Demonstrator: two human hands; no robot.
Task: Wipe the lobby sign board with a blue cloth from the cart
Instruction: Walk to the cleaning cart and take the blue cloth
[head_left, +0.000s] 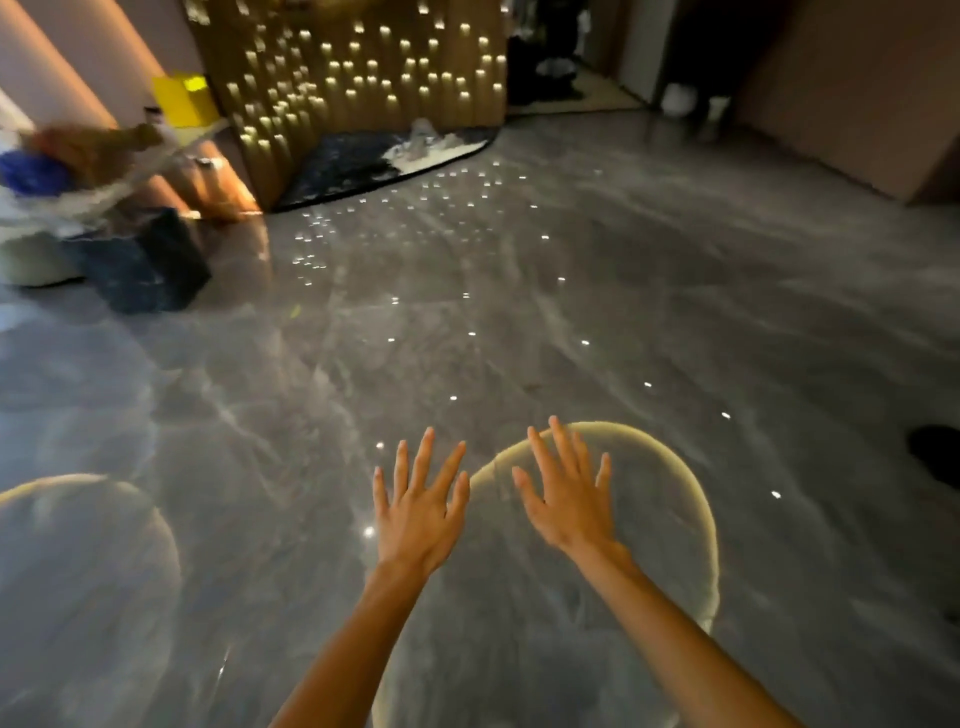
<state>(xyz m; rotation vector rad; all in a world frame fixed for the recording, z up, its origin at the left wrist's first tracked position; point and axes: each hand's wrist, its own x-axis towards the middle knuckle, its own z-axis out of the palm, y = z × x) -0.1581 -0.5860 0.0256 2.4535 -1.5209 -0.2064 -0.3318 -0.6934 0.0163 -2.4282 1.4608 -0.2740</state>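
Note:
My left hand (420, 506) and my right hand (563, 493) are stretched out in front of me over the glossy grey marble floor, fingers straight and spread, holding nothing. Far off at the left edge stands the cart (78, 202), blurred, with a blue cloth (31, 174) bunched on its top beside a brown cloth (88, 148). Both hands are well away from the cart. I cannot make out a sign board in this view.
A dark bag (150, 260) hangs on the cart's side. A yellow box (184, 98) sits behind it. A wall panel with many small lights (358, 78) and a dark rug (374, 161) lie ahead. A dark object (937, 452) sits at the right edge.

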